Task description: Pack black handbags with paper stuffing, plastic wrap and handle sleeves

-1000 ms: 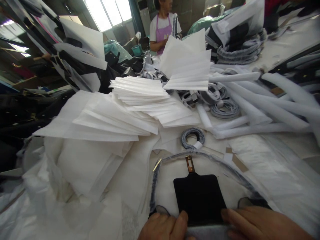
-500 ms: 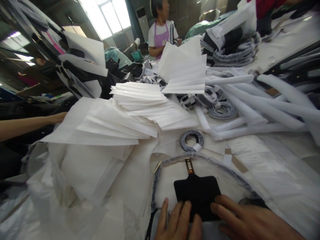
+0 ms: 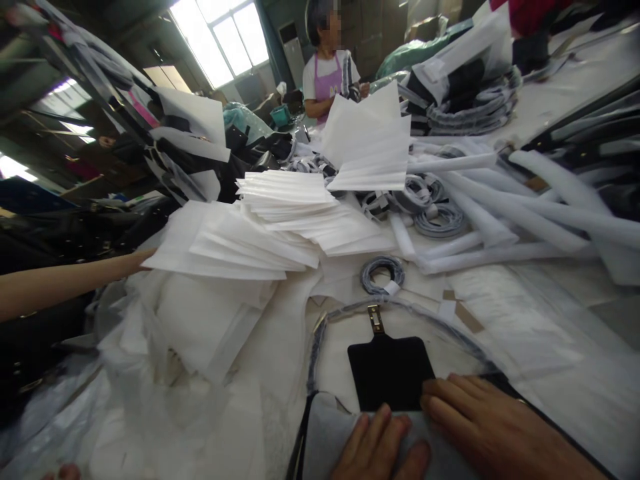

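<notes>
A black leather flap (image 3: 389, 370) with a gold clasp (image 3: 375, 319) lies flat on white wrapping in front of me. A plastic-wrapped strap (image 3: 320, 333) arcs around it. My left hand (image 3: 380, 448) rests flat, fingers stretched out, on a grey fabric piece (image 3: 327, 433) just below the flap's near edge. My right hand (image 3: 487, 427) lies flat too, its fingertips touching the flap's lower right corner. Neither hand holds anything.
Fanned stacks of white sheets (image 3: 260, 227) fill the middle, with another person's forearm (image 3: 65, 283) reaching to them from the left. A coiled grey cord (image 3: 383, 275) and white foam tubes (image 3: 505, 220) lie beyond. A person in a purple apron (image 3: 329, 70) stands at the far end.
My left hand slid back off the black flap onto the grey fabric; my right hand stayed at the flap's corner. The other person's arm reached further to the sheets.
</notes>
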